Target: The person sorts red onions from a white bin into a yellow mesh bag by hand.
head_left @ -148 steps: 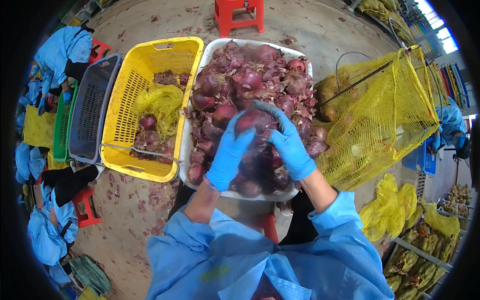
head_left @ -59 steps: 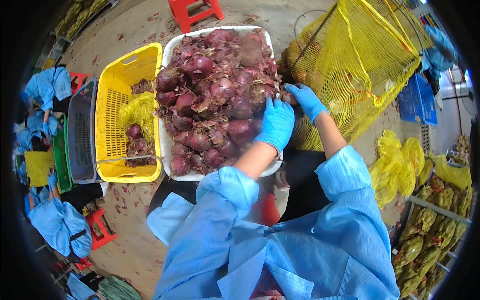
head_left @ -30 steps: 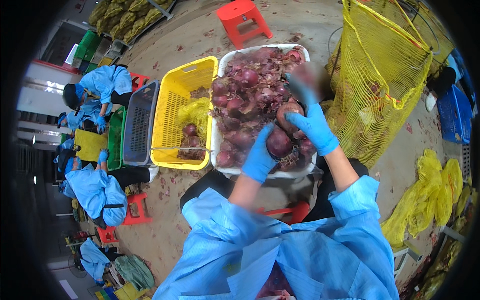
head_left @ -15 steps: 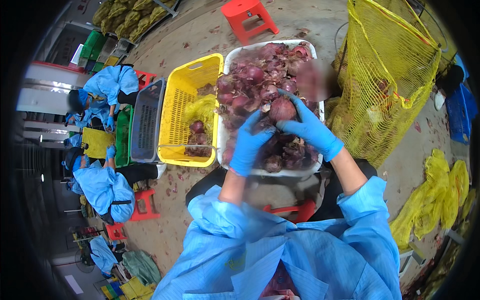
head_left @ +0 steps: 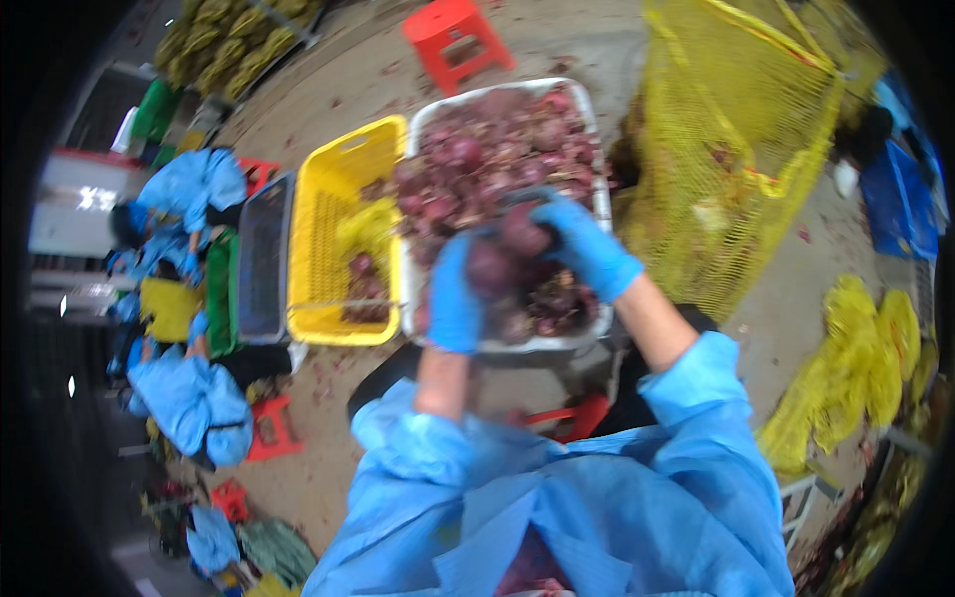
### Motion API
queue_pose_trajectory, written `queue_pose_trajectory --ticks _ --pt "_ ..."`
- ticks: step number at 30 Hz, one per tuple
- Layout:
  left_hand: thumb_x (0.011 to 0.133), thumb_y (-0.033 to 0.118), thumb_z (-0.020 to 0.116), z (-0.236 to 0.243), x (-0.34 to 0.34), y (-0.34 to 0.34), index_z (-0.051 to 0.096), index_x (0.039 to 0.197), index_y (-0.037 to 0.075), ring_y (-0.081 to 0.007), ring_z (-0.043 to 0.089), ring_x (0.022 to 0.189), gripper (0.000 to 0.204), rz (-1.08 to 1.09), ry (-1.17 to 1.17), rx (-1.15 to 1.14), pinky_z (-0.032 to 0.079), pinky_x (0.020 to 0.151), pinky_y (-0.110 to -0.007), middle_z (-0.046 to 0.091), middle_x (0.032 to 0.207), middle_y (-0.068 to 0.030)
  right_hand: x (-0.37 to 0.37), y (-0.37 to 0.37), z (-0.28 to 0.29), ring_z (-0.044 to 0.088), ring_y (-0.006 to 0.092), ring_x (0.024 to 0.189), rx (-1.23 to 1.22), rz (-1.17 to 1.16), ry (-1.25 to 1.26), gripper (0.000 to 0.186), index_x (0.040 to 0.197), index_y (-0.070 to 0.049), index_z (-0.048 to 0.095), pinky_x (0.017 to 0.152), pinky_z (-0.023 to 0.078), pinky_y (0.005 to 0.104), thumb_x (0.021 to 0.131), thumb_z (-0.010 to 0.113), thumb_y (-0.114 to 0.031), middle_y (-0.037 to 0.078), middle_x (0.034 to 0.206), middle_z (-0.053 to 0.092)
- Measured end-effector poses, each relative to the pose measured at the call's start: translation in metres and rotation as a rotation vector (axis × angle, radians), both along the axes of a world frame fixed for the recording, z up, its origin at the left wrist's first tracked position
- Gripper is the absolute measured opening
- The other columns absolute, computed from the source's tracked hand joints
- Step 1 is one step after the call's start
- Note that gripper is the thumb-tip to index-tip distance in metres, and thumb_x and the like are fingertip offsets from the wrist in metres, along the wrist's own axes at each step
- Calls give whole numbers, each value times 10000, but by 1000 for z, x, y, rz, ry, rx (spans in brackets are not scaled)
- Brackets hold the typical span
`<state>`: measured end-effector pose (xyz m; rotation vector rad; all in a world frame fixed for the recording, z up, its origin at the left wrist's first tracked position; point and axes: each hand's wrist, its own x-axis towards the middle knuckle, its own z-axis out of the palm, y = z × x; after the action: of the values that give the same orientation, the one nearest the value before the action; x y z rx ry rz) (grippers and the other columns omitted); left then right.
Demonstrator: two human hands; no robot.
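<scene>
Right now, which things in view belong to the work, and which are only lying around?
In the work:
right hand, around an onion
left hand, beside another onion (blurred)
white tub of onions
probably yellow basket, beside it

Apparently only around:
red stool ahead
blue crate, right
yellow nets, right

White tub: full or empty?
Full: onions are spread across the white tub and no bare bottom shows, though the hands hide some of its near end.
</scene>
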<state>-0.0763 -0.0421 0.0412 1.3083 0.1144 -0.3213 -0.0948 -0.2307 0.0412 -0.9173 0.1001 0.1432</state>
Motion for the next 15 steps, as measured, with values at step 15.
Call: queue_pose_trajectory --ticks 15 --pt "828 213 695 81 24 -61 654 1089 43 -211 644 908 314 -322 -662 770 501 835 -306 619 1142 -127 -9 -22 -27 526 136 1164 201 349 -117 548 1393 -26 402 1013 400 299 928 581 -255 80 1306 538"
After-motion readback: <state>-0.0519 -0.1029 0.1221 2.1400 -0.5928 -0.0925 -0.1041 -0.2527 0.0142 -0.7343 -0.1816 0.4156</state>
